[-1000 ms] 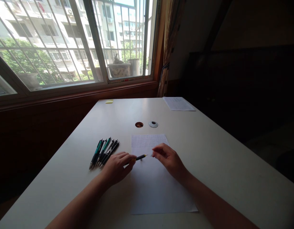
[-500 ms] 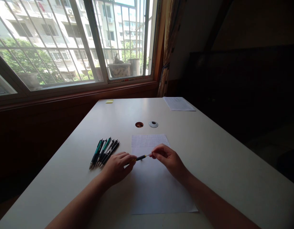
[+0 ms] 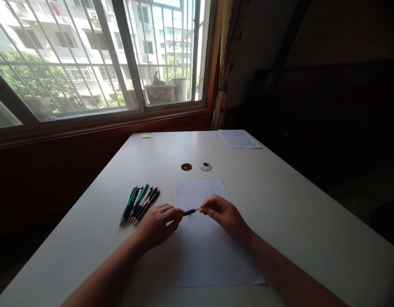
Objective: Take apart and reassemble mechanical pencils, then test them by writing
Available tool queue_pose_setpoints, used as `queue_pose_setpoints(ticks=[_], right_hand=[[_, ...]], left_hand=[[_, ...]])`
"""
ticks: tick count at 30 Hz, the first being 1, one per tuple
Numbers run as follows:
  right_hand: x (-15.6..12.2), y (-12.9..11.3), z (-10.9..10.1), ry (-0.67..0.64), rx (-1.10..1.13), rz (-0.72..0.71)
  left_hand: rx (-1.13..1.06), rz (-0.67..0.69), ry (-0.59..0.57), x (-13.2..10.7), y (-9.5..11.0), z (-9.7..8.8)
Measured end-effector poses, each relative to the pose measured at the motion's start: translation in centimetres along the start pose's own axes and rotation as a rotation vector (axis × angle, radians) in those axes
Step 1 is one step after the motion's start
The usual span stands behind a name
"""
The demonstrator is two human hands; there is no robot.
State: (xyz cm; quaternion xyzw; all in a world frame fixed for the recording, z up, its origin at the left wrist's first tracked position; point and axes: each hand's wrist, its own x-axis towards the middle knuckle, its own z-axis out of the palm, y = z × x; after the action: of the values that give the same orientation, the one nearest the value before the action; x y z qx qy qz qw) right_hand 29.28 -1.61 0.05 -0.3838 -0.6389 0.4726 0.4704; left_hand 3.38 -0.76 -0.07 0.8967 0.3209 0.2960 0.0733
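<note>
My left hand [image 3: 163,221] is closed around a dark pen [image 3: 189,212] with yellow accents and holds it slightly above a sheet of paper [image 3: 212,260]. The pen lies nearly level, its front end pointing right. From that end a thin pale refill tip [image 3: 197,209] sticks out. At the tip, the thumb and fingertips of my right hand [image 3: 225,214] are pinched together on it; any small part between them is hidden. Left of my left hand, several click pens [image 3: 139,204] in black, green and white lie side by side, close to my knuckles.
The white table [image 3: 71,243] has a round cable hole [image 3: 186,167] with its ring-shaped cover [image 3: 205,166] beside it. A yellow sticky note [image 3: 147,136] and stacked papers [image 3: 240,139] lie along the far edge. Behind stands a barred window [image 3: 97,59] with a curtain [image 3: 223,64].
My right fingers have shifted very slightly at the pen's tip, the hand turning a little. My left hand, the pen and the row of pens stay where they were.
</note>
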Motion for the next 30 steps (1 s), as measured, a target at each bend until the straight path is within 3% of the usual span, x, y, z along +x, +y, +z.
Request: queue_pose_setpoints(ticks=[8, 30], right_hand=[[-0.06, 0.47, -0.15, -0.013, -0.105, 0.039], [0.02, 0.33, 0.02, -0.077, -0.272, -0.054]], left_hand=[[-0.004, -0.002, -0.026, -0.04, -0.01, 0.12], [-0.009, 0.024, -0.010, -0.09, 0.18, 0.32]])
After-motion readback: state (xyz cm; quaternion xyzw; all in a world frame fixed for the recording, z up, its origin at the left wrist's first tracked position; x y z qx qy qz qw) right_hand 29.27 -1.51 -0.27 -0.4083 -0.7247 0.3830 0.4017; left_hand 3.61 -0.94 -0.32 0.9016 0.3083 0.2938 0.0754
